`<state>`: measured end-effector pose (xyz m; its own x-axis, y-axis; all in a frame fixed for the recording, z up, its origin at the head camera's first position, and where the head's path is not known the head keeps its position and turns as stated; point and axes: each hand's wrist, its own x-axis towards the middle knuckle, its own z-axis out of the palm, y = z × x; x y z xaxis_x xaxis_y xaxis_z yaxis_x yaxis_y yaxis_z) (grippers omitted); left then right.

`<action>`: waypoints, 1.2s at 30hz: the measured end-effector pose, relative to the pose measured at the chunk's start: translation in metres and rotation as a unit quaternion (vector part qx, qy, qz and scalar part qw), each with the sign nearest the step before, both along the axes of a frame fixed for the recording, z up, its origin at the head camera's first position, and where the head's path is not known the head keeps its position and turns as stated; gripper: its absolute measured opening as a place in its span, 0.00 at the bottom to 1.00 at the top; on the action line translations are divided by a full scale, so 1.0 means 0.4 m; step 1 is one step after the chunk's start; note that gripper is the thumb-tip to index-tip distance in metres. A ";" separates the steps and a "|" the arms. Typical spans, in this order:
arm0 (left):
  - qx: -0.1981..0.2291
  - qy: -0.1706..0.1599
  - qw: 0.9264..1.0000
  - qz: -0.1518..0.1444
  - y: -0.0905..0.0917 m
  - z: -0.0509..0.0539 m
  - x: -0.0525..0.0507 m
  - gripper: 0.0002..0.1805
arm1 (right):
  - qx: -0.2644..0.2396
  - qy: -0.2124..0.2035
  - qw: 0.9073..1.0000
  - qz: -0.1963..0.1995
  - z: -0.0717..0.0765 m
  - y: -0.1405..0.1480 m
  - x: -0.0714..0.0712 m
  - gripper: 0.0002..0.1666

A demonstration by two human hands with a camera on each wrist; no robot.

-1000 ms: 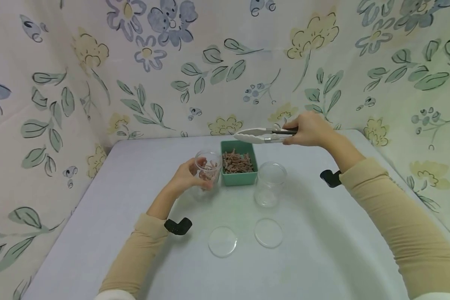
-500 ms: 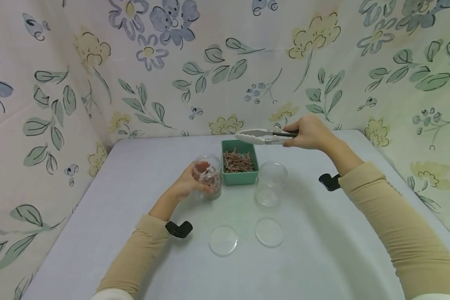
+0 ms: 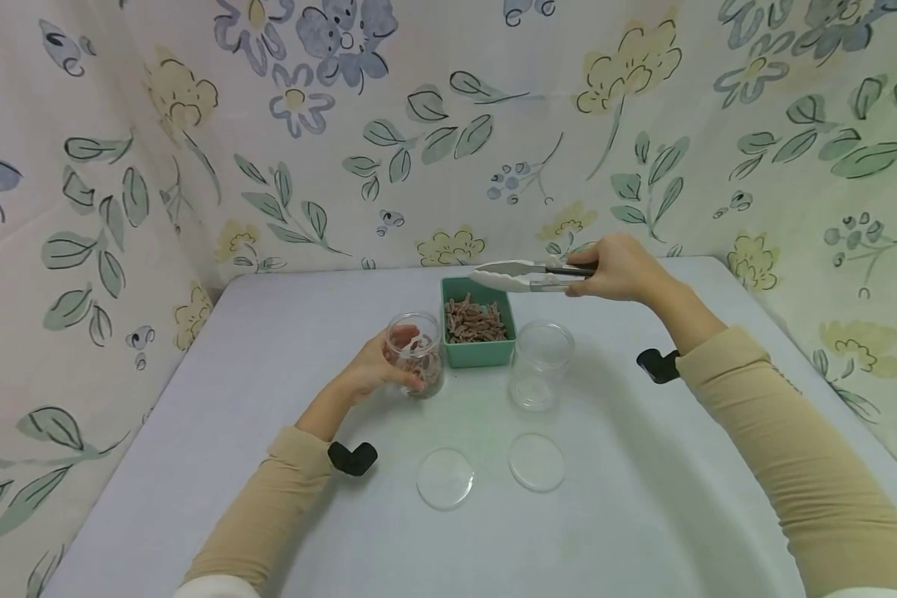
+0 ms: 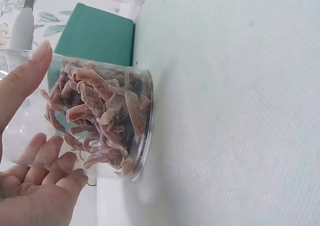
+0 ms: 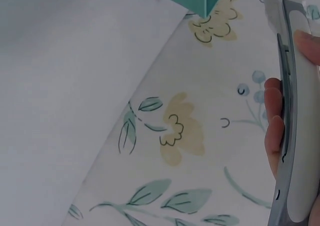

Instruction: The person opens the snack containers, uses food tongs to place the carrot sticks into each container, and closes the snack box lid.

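My left hand (image 3: 374,365) grips a clear jar (image 4: 117,171) with its thumb and fingers around the sides. Brown dried strips (image 4: 95,106) lie in its lower part, and its mouth is uncovered. The jar's base is at or close to the tabletop. In the head view my right hand (image 3: 624,270) holds tongs (image 3: 526,276) level. Their white tips hang above the back of a green tub (image 3: 481,357), apart from each other with nothing seen between them. More brown strips fill the tub's lower part. In the right wrist view the tongs' pale handle (image 5: 303,116) lies in my fingers.
A second clear jar (image 3: 534,382), uncovered and with nothing visible inside, stands right of the tub. Two clear round lids (image 3: 445,479) lie flat at the front of the white table (image 3: 605,498). A flowered curtain (image 3: 419,216) hangs behind the table.
The jar in my left hand came down and became more upright, its strips settling lower. The tongs dropped very slightly with my right hand. The tub, second jar and lids stayed put.
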<state>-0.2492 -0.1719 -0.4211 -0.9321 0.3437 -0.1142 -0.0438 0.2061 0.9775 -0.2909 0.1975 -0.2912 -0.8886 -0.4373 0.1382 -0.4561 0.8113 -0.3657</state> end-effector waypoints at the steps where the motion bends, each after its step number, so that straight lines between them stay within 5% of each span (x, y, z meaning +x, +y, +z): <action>1: -0.004 0.003 1.000 -0.001 -0.001 -0.001 -0.001 0.50 | -0.001 -0.001 1.000 -0.001 -0.001 0.001 0.001 0.28; 10: -0.027 0.021 0.999 -0.018 -0.008 -0.004 -0.002 0.53 | -0.014 -0.008 1.000 -0.012 -0.013 0.012 0.009 0.31; 17: -0.084 0.041 0.994 -0.049 -0.060 0.024 0.005 0.66 | -0.091 -0.063 0.993 -0.027 -0.015 0.026 0.016 0.31; 21: -0.046 0.046 0.998 -0.018 -0.107 0.063 0.026 0.66 | -0.155 -0.109 0.981 -0.047 -0.015 0.041 0.023 0.32; 25: 0.012 0.084 0.994 0.067 -0.126 0.112 0.061 0.58 | -0.193 -0.134 0.971 -0.052 -0.023 0.058 0.028 0.36; 28: 0.092 0.151 0.970 0.164 -0.103 0.150 0.094 0.45 | -0.206 -0.136 0.968 -0.045 -0.032 0.073 0.029 0.38; 31: 0.187 0.259 0.922 0.219 -0.051 0.179 0.128 0.34 | -0.224 -0.131 0.965 -0.043 -0.044 0.086 0.032 0.38; 33: 0.206 0.324 0.900 0.205 -0.007 0.196 0.155 0.29 | -0.239 -0.130 0.962 -0.039 -0.054 0.092 0.035 0.38; 35: 0.183 0.367 0.898 0.161 0.039 0.206 0.183 0.26 | -0.259 -0.127 0.957 -0.026 -0.065 0.098 0.039 0.37; 36: 0.160 0.376 0.903 0.135 0.062 0.209 0.196 0.26 | -0.270 -0.126 0.955 -0.014 -0.070 0.099 0.041 0.34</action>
